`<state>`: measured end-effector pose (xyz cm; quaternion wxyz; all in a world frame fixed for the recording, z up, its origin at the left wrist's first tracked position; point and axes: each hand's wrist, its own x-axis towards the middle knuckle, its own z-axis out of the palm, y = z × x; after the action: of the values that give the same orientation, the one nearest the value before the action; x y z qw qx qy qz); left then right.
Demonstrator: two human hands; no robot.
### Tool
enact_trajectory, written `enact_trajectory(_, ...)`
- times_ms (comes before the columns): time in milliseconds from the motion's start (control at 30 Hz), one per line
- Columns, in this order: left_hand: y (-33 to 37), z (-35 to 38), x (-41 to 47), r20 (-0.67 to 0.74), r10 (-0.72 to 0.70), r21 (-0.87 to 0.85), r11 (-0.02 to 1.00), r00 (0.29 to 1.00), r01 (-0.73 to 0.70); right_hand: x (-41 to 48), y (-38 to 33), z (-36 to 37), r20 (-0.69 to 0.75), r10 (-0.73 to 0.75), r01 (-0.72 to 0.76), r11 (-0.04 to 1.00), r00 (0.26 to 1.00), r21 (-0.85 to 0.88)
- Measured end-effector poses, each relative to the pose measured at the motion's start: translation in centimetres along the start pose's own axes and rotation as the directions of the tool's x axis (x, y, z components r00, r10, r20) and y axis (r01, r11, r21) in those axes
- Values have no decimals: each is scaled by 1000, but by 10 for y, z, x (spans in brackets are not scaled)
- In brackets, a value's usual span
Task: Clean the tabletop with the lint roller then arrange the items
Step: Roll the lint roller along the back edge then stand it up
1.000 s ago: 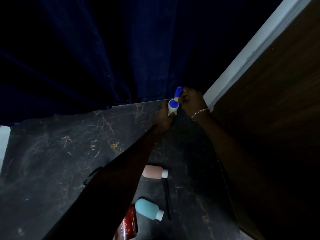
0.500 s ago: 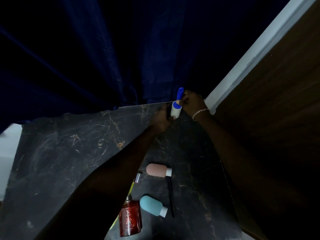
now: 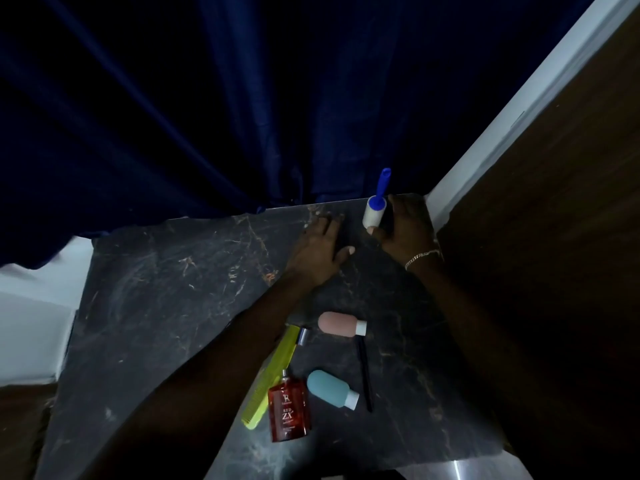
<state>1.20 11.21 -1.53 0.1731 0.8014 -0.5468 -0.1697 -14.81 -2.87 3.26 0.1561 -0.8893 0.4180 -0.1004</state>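
Observation:
The lint roller (image 3: pixel 375 206), a white roll with a blue handle pointing up and away, stands tilted at the far right corner of the dark marble tabletop (image 3: pixel 166 306). My right hand (image 3: pixel 407 226) wraps around the roll, thumb under its lower end. Just left of it, my left hand (image 3: pixel 320 244) lies flat on the table, fingers apart, holding nothing. Nearer to me lie a pink bottle (image 3: pixel 337 323), a teal bottle (image 3: pixel 329 388), a red bottle (image 3: pixel 288 410), a yellow-green comb (image 3: pixel 272 374) and a thin black stick (image 3: pixel 363 368).
A dark blue curtain (image 3: pixel 242 116) hangs along the table's far edge. A white frame (image 3: pixel 512 109) and a brown wooden panel (image 3: pixel 554 237) bound the right side. My left forearm crosses over part of the comb. A small silver piece (image 3: pixel 303 336) lies by the comb's tip.
My left hand has let go of the roller and dropped flat onto the table to its left. The right hand now holds the roller alone, lower on the roll.

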Motion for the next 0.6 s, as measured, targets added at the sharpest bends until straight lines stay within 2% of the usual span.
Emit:
enact_trajectory(100,-3,-11,-27,5,38,84,996,999,-38,-26,-17,-6,-13,-36,36,999,999,-1)
enact_trajectory(333,-19,-35,-95,-19,72,178,982,997,-68,-81,-53,4,93,-41,33,996,995,82)
enact_trajectory(600,-44,-46,-172,-87,34,172,985,996,-19,-138,-90,27,50,-103,99,992,993,72)
